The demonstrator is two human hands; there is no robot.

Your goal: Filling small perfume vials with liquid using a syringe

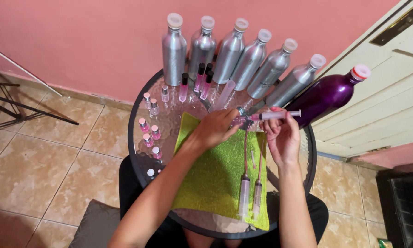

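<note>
My right hand (282, 138) holds a pink-filled syringe (275, 115) level above a green cloth (215, 174). Its tip meets a small vial that my left hand (215, 127) pinches; the vial itself is mostly hidden by my fingers. Two more syringes (250, 195) with long tubes lie on the cloth's right side. The cloth covers the near half of a round glass table (137, 138).
Several tall silver bottles (174, 53) and one purple bottle (328, 94) stand along the table's far rim. Slim pink roller vials (184, 87) and small pink-filled bottles (149, 133) sit at the left. A cream door (390, 92) is at right, a stand's legs (18, 105) at left.
</note>
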